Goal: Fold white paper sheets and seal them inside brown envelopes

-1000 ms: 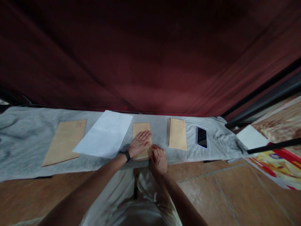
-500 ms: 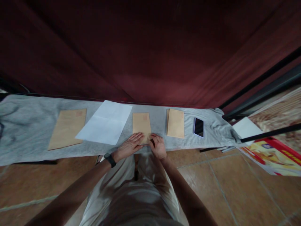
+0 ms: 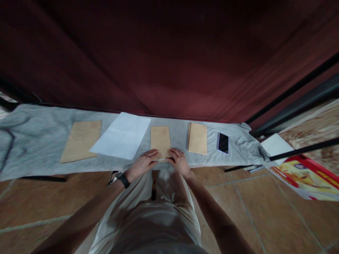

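Envelope [image 3: 160,140], small and tan, lies flat on the grey cloth [image 3: 39,141], long axis pointing away from the person, faint red mark at its far end. Both hands sit at its near edge. Left hand [image 3: 143,163] rests palm down at the near left corner, fingers extended and loosely spread, tips on the paper. Right hand [image 3: 180,161] is at the near right corner, fingers curled down onto the edge. A thin pale strip shows between the two hands along that edge; whether it's a flap or a sheet, can't tell. Neither hand is closed around the envelope; both press or pinch at the edge only, exact grip not resolvable. Black wristband [image 3: 123,180] on the left wrist.

Relative to the envelope: white sheet [image 3: 122,135] just left, skewed, with fold creases, close to the envelope but apart. Large envelope [image 3: 81,140] further left, past the sheet, also tan, slightly rotated. Second small envelope [image 3: 197,138] just right, near but not touching, looks like more than one stacked. Phone [image 3: 223,143] right of that, screen dark, face up, pale case edge visible. All of these lie on the same cloth.

Dark red curtain [image 3: 169,63] hangs behind the envelope, along the cloth's far edge. Tiled floor [image 3: 251,211] is on the near side. Colourful printed poster [image 3: 304,176] lies far right on the floor, well apart from the envelope.
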Demonstrator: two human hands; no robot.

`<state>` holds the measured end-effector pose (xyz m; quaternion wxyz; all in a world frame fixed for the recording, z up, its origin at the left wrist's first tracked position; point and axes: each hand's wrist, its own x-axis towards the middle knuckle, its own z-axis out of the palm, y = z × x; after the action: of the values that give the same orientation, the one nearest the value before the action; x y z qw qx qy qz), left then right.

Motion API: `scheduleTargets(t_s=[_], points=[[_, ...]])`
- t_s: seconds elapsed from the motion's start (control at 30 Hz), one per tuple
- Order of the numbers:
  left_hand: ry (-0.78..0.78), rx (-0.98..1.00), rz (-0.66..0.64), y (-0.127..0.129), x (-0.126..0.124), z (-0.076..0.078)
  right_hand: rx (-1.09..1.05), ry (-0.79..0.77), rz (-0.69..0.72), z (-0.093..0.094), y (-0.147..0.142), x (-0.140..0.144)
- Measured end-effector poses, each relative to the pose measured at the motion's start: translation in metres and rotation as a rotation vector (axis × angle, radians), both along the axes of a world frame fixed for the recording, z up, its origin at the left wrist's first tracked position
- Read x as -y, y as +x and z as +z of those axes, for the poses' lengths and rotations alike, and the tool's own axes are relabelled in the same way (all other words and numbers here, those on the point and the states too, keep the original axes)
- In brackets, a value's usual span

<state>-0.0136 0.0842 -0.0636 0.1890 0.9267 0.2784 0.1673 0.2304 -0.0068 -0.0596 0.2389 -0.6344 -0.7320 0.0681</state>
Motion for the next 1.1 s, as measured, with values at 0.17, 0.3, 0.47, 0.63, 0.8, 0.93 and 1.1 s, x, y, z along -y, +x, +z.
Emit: scheduleTargets(t_s=[0.17, 0.3, 0.47, 0.63, 0.8, 0.93, 1.1], points=[[0.036, -0.131, -0.006, 0.005, -0.001, 0.010, 0.101, -0.020, 0.066, 0.007, 0.004, -0.002], [0.105, -0.230, -0.082, 0.005, 0.002, 0.022, 0.133, -0.027, 0.081, 0.008, 0.005, -0.003], [0.147, -0.282, -0.092, 0.004, 0.007, 0.031, 0.161, -0.026, 0.077, 0.008, 0.004, -0.002], [0.181, -0.332, -0.089, 0.005, 0.008, 0.035, 0.131, -0.013, 0.076, 0.009, 0.003, -0.001], [0.173, -0.286, -0.076, 0.003, 0.011, 0.033, 0.141, -0.024, 0.076, 0.013, 0.002, -0.001], [0.156, -0.246, -0.050, 0.001, 0.015, 0.029, 0.109, -0.004, 0.069, 0.010, 0.000, 0.001], [0.142, -0.236, -0.044, -0.001, 0.020, 0.029, 0.072, 0.024, 0.105, 0.004, 0.000, 0.007]])
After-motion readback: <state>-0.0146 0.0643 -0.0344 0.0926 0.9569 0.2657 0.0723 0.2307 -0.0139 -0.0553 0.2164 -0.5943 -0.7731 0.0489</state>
